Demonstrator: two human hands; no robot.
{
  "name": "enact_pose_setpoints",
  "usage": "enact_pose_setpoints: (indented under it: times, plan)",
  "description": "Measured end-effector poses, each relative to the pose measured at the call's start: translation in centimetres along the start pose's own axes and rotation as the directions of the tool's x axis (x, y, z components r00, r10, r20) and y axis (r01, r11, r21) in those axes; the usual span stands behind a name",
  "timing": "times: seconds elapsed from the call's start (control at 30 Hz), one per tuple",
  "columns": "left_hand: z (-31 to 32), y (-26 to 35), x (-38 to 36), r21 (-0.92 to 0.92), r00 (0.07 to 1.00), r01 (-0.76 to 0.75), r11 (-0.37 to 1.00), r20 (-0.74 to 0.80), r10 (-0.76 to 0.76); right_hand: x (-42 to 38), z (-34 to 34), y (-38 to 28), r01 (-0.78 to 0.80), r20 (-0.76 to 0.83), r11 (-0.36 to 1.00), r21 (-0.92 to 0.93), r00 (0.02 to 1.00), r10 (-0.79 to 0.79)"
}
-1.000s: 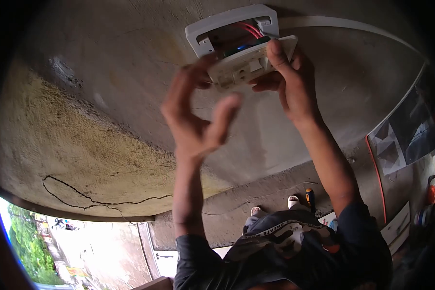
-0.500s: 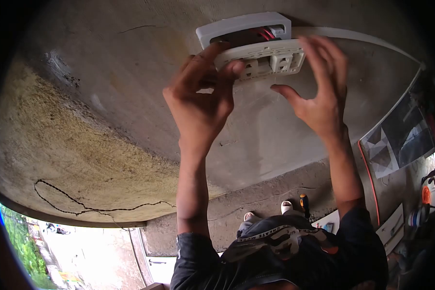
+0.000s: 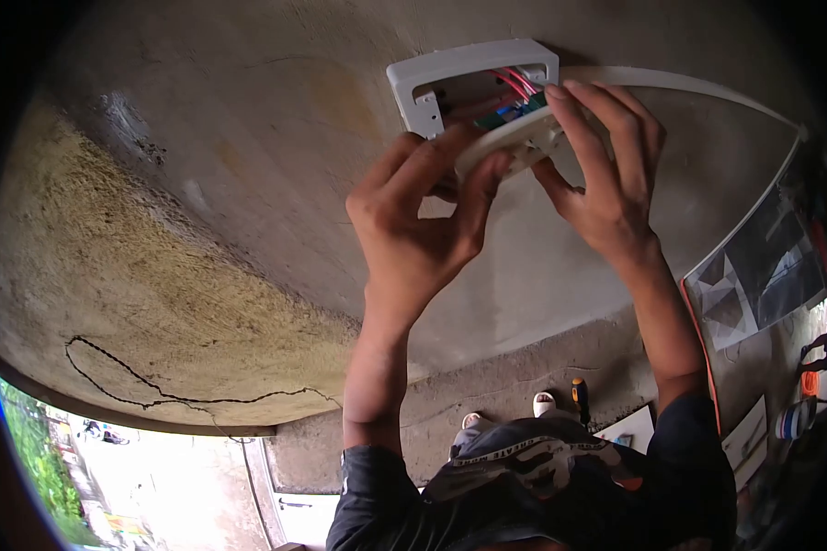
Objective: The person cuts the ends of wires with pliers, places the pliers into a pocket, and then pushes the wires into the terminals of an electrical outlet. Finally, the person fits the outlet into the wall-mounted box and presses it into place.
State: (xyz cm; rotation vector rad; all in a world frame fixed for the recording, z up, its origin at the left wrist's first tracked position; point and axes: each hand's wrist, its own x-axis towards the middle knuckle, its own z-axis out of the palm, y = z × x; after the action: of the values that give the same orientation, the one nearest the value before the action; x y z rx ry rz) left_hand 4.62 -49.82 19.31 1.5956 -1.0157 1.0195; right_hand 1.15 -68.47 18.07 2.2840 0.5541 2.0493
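Observation:
A white socket plate [image 3: 510,145] is tilted out below a white wall box [image 3: 473,57], whose inside shows. Red wires [image 3: 516,84] run inside the box, with green and blue parts behind the plate. My left hand [image 3: 423,207] pinches the plate's left end between thumb and fingers. At the plate's right end, my right hand [image 3: 606,174] grips its edge, fingers on top and thumb beneath. The plate's far side and the wire ends are hidden.
A white cable duct [image 3: 671,81] curves right from the box along the grey wall. Black twisted wire [image 3: 193,399] hangs at lower left. A screwdriver [image 3: 580,395] stands near the feet below. An orange cable [image 3: 700,340] runs down at the right.
Both hands have turned the plate, its left end now lower and its face more hidden. More of the box's inside and the coloured parts shows. My right thumb has closed onto the plate.

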Motion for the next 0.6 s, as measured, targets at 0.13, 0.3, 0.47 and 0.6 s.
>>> enact_pose_setpoints:
  times: [0.13,0.3,0.47,0.6]
  plan:
    - [-0.8,-3.1,-0.2,-0.224,0.997,-0.051,0.973,-0.067,0.036,0.6,-0.7,0.1,-0.053,-0.004,0.996,0.076,0.999,0.053]
    - [-0.7,-3.5,1.4,0.492,0.955,-0.176,0.853,-0.127,0.270,0.1,-0.6,-0.1,-0.078,-0.055,0.997,-0.004,0.995,0.078]
    - [0.8,-5.8,1.9,0.352,0.920,-0.261,0.899,-0.191,0.342,-0.4,-0.8,-0.4,-0.135,0.043,0.990,-0.038,0.990,0.137]
    - [0.9,-5.9,1.7,0.352,0.915,-0.274,0.895,-0.191,0.355,0.7,-1.5,-0.2,-0.217,0.030,0.972,0.085,0.976,0.215]
